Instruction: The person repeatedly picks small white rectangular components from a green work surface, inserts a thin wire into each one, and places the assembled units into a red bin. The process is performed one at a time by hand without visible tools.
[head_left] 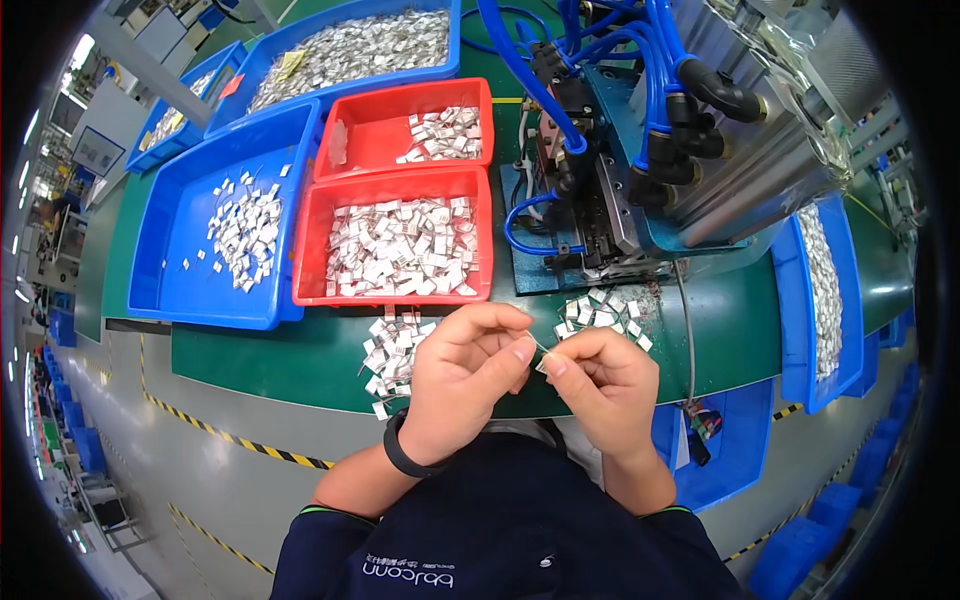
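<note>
Above the table's front edge, my left hand [465, 372] and my right hand [612, 385] nearly meet. Thumb and finger of the left pinch one end of a thin pale wire [538, 343]. My right hand is closed on a small white connector [541, 367], which shows only in part at its fingertips; the wire runs towards it. Beside the left wrist lies a loose pile of white connectors [387, 362]. Another pile of white connectors [597, 308] spreads just beyond my right hand, in front of the machine.
Two red bins [484, 215] of connectors stand beyond my left hand, with a blue bin [165, 285] left of them. A machine [620, 205] with blue air hoses rises behind the right pile. At far right is another blue bin [795, 335]. The green table [260, 362] has a curved-looking front edge.
</note>
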